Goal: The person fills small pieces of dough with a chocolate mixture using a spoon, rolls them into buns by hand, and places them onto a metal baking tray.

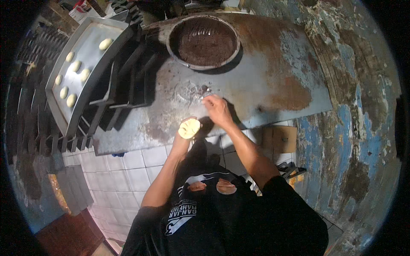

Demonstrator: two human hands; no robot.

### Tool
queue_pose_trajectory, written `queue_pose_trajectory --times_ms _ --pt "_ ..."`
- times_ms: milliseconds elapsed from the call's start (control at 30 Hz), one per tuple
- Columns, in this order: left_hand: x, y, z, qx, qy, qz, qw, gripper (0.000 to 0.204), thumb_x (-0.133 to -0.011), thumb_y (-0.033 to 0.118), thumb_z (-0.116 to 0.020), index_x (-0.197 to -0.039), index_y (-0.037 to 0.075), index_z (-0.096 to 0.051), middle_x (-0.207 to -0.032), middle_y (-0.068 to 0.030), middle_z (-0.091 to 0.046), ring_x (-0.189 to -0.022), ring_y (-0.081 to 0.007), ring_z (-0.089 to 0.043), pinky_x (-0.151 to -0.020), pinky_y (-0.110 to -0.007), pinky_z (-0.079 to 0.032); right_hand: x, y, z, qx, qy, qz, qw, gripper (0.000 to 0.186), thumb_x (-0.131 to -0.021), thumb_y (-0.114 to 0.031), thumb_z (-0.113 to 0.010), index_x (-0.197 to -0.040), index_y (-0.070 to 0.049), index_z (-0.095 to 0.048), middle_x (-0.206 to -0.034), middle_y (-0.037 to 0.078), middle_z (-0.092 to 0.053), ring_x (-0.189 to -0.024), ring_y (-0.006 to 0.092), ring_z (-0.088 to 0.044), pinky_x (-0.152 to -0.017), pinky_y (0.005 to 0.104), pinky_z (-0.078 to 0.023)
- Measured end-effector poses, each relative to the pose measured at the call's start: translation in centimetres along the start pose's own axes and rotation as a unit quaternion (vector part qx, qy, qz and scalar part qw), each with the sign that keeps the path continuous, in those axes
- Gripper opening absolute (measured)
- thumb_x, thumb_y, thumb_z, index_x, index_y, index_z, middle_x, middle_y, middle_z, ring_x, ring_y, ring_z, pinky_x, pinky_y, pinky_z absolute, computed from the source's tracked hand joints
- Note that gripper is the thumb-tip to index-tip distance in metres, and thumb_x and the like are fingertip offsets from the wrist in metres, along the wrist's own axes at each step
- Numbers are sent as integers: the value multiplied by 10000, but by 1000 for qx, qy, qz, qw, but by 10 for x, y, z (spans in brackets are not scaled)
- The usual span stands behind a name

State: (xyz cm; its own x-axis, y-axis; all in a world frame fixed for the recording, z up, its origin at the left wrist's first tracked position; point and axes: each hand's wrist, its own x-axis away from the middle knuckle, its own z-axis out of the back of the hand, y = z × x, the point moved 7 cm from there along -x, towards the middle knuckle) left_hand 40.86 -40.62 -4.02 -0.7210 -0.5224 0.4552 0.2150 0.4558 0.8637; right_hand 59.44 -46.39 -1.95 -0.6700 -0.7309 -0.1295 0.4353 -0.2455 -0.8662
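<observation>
My left hand (183, 143) holds up a flat, pale yellow round of dough (189, 128) just in front of the table's near edge. Its surface looks creased. To the right and a little farther out, my right hand (218, 112) is closed in a pinch above the tabletop. At its fingertips is a small dark, partly shiny thing (205, 88), perhaps the end of a spoon with dark filling; it is too small to be sure. Beyond both hands stands a wide metal basin (234, 57) with dark brown, crumbly filling (200, 49) inside.
The worn metal table (265, 81) has white flour smears (185, 93) near my hands. At the left, a metal tray (96, 32) with several pale dough pieces (84, 75) rests on stacked dark trays (121, 85). A peeling wall (346, 128) borders the right, and a cardboard box (284, 139) sits below.
</observation>
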Motion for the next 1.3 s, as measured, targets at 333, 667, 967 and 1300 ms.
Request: queue_pose_trajectory --times_ms 333,667,967,1300 --pt "-100 112 35 -91 -20 -62 994 505 -780 5 -814 -1239 68 -615 -1156 -37 -672 -1057 -122 -627 -932 -275 -509 -69 42 -20 135 -248 -109 953 185 -916 -125 -540 -1046 -5 -596 -988 244 -656 -912 422 -664 -819 538 -516" --pt "-181 165 43 -88 -4 -90 992 478 -836 59 -785 -1274 84 -594 -1148 -27 -658 -1031 -115 -619 -903 -264 -504 -234 50 11 467 -304 124 821 160 -856 -130 -590 -828 -5 -686 -826 200 -689 -762 381 -697 -697 490 -573" --pt "-199 147 63 -172 64 -126 975 506 -850 81 -783 -1292 63 -539 -1156 -106 -676 -1071 -183 -646 -941 -319 -512 -237 46 23 79 -497 -236 832 242 -940 -205 -655 -1072 -26 -750 -722 46 -679 -647 167 -650 -598 335 -521" --pt "-204 144 -10 -276 165 -161 933 511 -867 160 -728 -1298 41 -481 -1069 -257 -657 -1028 -452 -654 -863 -477 -519 -91 -39 -1 217 -32 124 968 304 -944 -59 -586 -1242 -28 -636 -891 190 -623 -775 395 -650 -658 427 -533"
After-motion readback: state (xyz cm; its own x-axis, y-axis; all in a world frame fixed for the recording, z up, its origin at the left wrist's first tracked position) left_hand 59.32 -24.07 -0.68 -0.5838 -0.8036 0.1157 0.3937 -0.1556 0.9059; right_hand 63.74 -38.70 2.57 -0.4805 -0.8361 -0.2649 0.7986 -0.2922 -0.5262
